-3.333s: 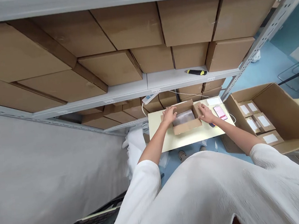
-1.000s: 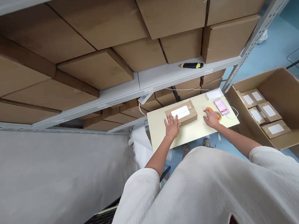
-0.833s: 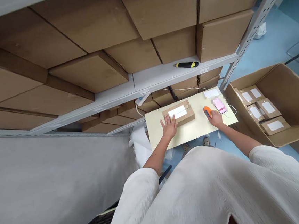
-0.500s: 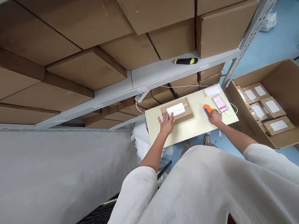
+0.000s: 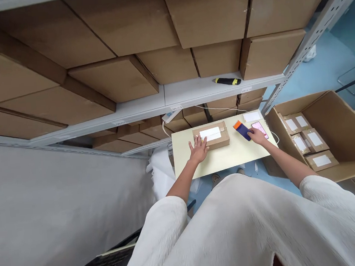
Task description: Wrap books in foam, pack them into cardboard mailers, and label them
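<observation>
On the pale yellow table (image 5: 186, 165) lies a small cardboard box (image 5: 220, 143) with a white label on top. My left hand (image 5: 199, 150) rests on the box's near left corner, fingers spread over the label's edge. To the right of the box, my right hand (image 5: 256, 135) grips an orange and dark blue tape dispenser (image 5: 243, 131), held tilted with its orange end pointing away to the left. Beside that hand is a phone (image 5: 261, 127) with a pink screen, partly covered by the fingers. A white label stack (image 5: 252, 116) sits at the table's far right corner.
A large open carton (image 5: 348, 134) at the right holds several small labelled boxes (image 5: 321, 161). Ahead, a metal shelf (image 5: 189, 91) bears several big cartons and a black and yellow utility knife (image 5: 228, 81). White wrapping material (image 5: 162, 173) lies left of the table.
My right hand has turned the tape dispenser, so its dark blue side now shows and it sits nearer the box. My left hand stays on the box. The view has shifted slightly.
</observation>
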A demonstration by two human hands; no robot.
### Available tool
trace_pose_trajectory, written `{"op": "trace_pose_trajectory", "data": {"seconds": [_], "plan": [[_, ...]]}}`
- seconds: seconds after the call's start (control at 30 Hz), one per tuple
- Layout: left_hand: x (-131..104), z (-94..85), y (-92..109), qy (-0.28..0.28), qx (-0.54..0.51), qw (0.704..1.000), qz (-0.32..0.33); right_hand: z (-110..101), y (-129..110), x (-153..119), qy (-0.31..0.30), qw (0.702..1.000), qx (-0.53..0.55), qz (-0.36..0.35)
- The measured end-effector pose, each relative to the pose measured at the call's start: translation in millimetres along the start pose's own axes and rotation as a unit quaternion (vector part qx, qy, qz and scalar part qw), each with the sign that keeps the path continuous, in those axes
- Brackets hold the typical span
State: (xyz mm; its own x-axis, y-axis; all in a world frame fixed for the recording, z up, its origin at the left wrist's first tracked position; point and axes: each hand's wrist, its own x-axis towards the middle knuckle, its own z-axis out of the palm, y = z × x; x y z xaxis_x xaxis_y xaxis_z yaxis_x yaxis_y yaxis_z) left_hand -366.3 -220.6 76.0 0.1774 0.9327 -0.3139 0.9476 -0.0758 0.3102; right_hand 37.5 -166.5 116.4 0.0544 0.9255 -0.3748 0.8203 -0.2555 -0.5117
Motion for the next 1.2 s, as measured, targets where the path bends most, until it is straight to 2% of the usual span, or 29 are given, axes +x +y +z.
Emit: {"op": "trace_pose_trajectory", "data": {"seconds": [0.1,0.2,0.33,0.47,0.63,0.83,1.07,1.13,1.2], "plan": [[0.2,3.0,-1.9,0.007,-0.008,1.000,0.009,-20.9,-34.7,9.3,0.030,0.992,0.094,-0.079],[-0.3,4.7,-2.0,0.014,-0.014,1.000,0.017,-29.1,-80.0,19.5,0.018,0.978,0.150,-0.147],[-2.5,5.6,-1.3,0.042,-0.036,0.998,0.024,-15.0,-136.1,32.8,-0.061,0.962,0.183,-0.192],[-4.5,4.6,-3.2,0.068,-0.060,0.996,0.026,8.1,-164.5,40.8,-0.112,0.963,0.134,-0.203],[-5.7,0.9,-7.3,0.069,-0.073,0.994,0.040,16.7,-167.1,39.8,-0.085,0.973,-0.043,-0.209],[-6.4,-8.3,-10.0,0.063,-0.069,0.995,0.037,3.9,-162.1,43.0,-0.092,0.945,-0.160,-0.270],[6.7,-23.4,-7.6,0.076,-0.127,0.989,0.013,-14.4,-153.3,46.5,-0.137,0.942,-0.128,-0.279],[14.5,-30.6,-2.5,0.107,-0.172,0.979,-0.012,-14.8,-150.9,44.3,-0.131,0.944,-0.118,-0.277],[24.2,-38.8,4.9,0.152,-0.245,0.957,-0.040,-14.1,-148.7,41.9,-0.126,0.948,-0.104,-0.274]]}}
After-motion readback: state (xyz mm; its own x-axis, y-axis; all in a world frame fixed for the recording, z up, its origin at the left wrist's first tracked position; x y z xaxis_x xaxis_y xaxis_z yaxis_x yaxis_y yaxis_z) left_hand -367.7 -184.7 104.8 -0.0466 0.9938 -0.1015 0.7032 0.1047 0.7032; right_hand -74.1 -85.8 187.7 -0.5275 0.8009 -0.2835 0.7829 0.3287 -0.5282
